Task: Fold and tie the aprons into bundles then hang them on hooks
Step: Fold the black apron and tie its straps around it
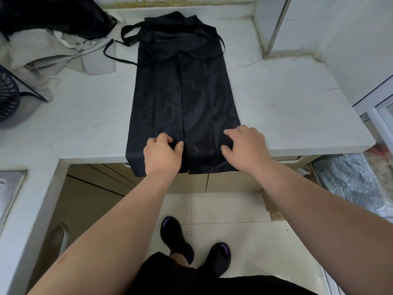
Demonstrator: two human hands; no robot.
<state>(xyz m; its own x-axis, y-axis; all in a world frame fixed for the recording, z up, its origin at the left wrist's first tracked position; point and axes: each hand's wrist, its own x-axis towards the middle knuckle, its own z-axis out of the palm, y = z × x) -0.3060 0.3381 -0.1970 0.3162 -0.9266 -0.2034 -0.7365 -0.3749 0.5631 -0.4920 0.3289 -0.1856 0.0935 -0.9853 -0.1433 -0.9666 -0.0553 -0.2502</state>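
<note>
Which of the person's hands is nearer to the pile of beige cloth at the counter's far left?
Left. The left hand rests on the folded black apron nearer the beige cloth pile; the right hand lies farther right, across the apron's centre seam.

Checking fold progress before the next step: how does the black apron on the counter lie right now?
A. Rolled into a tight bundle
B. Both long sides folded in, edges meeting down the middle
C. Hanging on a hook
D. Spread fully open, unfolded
B: the black apron lies flat on the counter, its two flaps meeting at a centre seam, with the left hand and right hand at its near end.
</note>
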